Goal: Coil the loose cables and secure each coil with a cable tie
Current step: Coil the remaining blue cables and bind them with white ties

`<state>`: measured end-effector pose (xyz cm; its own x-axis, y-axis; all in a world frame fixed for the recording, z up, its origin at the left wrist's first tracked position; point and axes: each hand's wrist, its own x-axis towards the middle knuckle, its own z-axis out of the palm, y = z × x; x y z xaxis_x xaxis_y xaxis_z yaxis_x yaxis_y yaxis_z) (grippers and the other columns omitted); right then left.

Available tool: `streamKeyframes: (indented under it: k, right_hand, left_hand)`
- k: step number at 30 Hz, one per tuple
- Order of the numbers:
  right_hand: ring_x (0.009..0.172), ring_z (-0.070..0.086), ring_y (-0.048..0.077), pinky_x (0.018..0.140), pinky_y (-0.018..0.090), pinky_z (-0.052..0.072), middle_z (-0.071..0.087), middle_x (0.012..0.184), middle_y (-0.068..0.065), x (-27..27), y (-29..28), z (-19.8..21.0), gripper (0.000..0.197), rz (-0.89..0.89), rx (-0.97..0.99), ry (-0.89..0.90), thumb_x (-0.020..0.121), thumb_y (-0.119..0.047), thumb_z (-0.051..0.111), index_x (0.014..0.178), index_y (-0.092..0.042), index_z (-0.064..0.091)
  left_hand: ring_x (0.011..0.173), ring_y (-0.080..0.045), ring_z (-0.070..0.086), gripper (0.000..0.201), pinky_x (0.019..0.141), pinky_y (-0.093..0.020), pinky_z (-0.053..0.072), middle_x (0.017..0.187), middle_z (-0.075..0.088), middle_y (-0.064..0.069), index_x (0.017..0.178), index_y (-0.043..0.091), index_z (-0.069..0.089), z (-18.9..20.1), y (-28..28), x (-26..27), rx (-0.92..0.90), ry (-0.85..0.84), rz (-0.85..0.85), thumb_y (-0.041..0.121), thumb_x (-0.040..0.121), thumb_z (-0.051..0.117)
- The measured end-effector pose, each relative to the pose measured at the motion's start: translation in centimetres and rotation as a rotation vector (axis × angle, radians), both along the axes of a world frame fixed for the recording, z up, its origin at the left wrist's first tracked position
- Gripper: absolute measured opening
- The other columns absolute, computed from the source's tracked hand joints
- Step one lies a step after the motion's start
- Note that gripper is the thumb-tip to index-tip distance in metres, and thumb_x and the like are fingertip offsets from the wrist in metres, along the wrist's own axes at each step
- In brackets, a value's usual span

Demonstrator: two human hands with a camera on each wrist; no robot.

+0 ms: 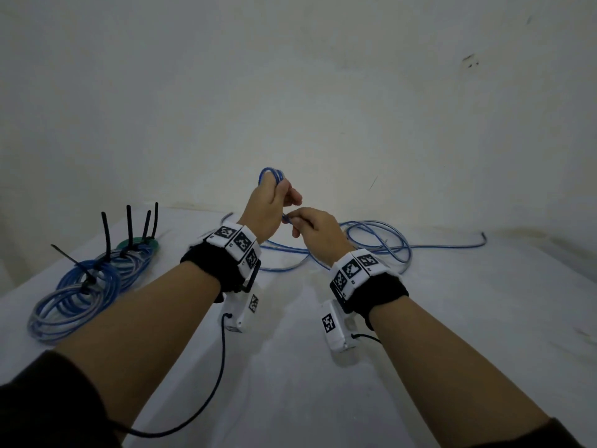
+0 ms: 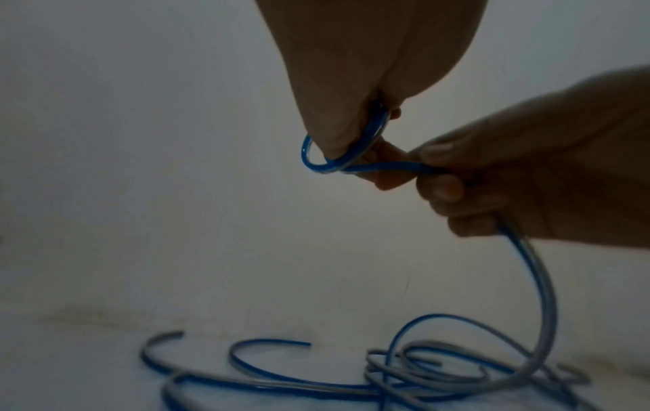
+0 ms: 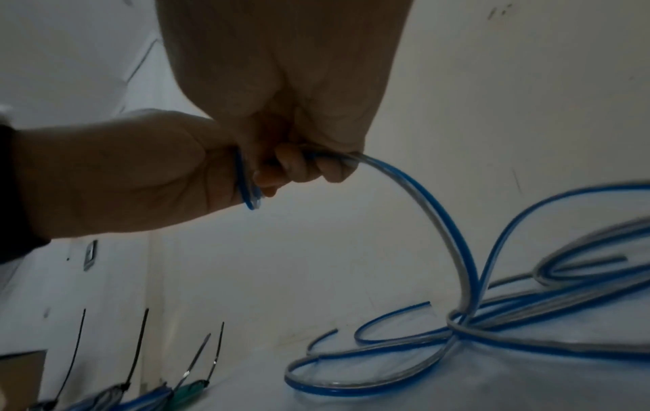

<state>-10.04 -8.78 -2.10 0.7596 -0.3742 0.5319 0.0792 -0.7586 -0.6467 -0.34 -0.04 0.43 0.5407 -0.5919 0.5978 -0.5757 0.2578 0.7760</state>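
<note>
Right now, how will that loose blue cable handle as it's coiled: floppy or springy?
Probably springy: the cable lies in open curves and arches from the right hand. Likely light. The small loop in the left hand may spring open if released.

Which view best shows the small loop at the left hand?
Left wrist: the loop curls clearly around the left hand. Head shows only its top above the hand; right wrist shows a sliver between the hands.
</note>
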Motion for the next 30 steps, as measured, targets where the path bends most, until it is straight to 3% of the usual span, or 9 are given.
streamKeyframes:
  k: [4,7,11,13,17,20,23,26,30]
  right_hand:
    - [0.061,0.044,0.004,0.060,0.007,0.036,0.051,0.074,-0.003,-0.5,0.3,0.1,0.017,0.002,-0.091,-0.016,0.079,0.002,0.059,0.091,-0.008,0.055]
    - [0.070,0.048,0.015,0.068,0.016,0.040,0.056,0.084,0.008,-0.6,-0.4,0.2,0.010,-0.072,-0.257,-0.040,0.079,0.001,0.063,0.085,-0.004,0.058]
    - [0.083,0.057,0.024,0.077,0.034,0.045,0.063,0.092,0.010,-1.0,-1.5,0.0,0.012,-0.203,-0.389,0.061,0.086,-0.008,0.061,0.097,-0.005,0.062]
    - [0.090,0.057,0.026,0.081,0.034,0.044,0.062,0.099,0.011,-0.8,-1.6,-0.4,0.017,-0.234,-0.451,0.180,0.088,-0.007,0.056,0.104,-0.005,0.061]
    - [0.096,0.059,0.029,0.086,0.040,0.046,0.066,0.102,0.013,-0.7,-1.7,-0.6,0.020,-0.248,-0.351,0.247,0.088,0.000,0.050,0.102,-0.004,0.063]
    - [0.085,0.058,0.022,0.080,0.029,0.049,0.066,0.094,0.012,-0.7,-1.2,-0.4,0.021,-0.153,-0.059,0.183,0.088,0.005,0.048,0.098,-0.003,0.063]
    - [0.070,0.054,0.014,0.063,0.014,0.045,0.061,0.084,0.007,-0.2,-0.2,-0.2,0.021,-0.092,0.102,0.102,0.088,0.006,0.045,0.095,-0.003,0.063]
    - [0.069,0.050,0.004,0.068,0.020,0.040,0.059,0.080,0.002,0.2,-0.2,0.1,0.020,-0.066,0.132,0.086,0.091,0.004,0.043,0.099,-0.002,0.061]
    - [0.073,0.050,0.008,0.067,0.014,0.039,0.057,0.082,0.002,-0.1,0.3,0.4,0.015,0.038,0.012,0.122,0.091,0.000,0.046,0.104,-0.004,0.053]
  left_hand:
    - [0.075,-0.025,0.056,0.020,0.069,-0.035,0.043,0.084,0.058,-0.007,0.085,0.008,0.036,-0.5,0.7,0.2,0.272,-0.284,0.157,0.018,0.101,0.030]
    - [0.072,-0.016,0.052,0.019,0.067,-0.026,0.038,0.088,0.059,-0.010,0.089,0.005,0.040,-0.7,1.0,0.9,0.305,-0.273,0.215,0.016,0.101,0.029]
    - [0.069,-0.013,0.047,0.017,0.054,-0.018,0.033,0.094,0.058,-0.014,0.092,0.004,0.041,-0.8,1.3,1.5,0.342,-0.246,0.255,0.011,0.100,0.028]
    - [0.073,-0.016,0.048,0.016,0.054,-0.019,0.031,0.094,0.057,-0.012,0.093,0.004,0.040,-0.8,1.2,1.4,0.349,-0.266,0.269,0.011,0.100,0.028]
    - [0.085,-0.025,0.058,0.018,0.074,-0.029,0.040,0.093,0.061,-0.010,0.092,0.005,0.041,-0.7,1.2,1.6,0.299,-0.203,0.259,0.014,0.101,0.028]
    - [0.090,-0.024,0.063,0.021,0.087,-0.035,0.050,0.093,0.065,-0.009,0.092,0.005,0.044,-1.0,1.1,1.4,0.181,-0.120,0.151,0.016,0.101,0.028]
    - [0.090,-0.020,0.063,0.022,0.087,-0.033,0.050,0.093,0.064,-0.007,0.092,0.004,0.045,-1.1,1.1,1.2,0.167,-0.132,0.100,0.016,0.101,0.029]
    - [0.082,-0.023,0.062,0.022,0.078,-0.034,0.050,0.083,0.062,-0.005,0.083,0.010,0.039,-1.0,1.7,1.2,0.348,-0.270,0.090,0.017,0.101,0.029]
    - [0.071,-0.019,0.052,0.019,0.064,-0.030,0.041,0.073,0.049,0.006,0.087,0.007,0.036,-1.1,2.1,1.2,0.504,-0.441,0.142,0.016,0.101,0.026]
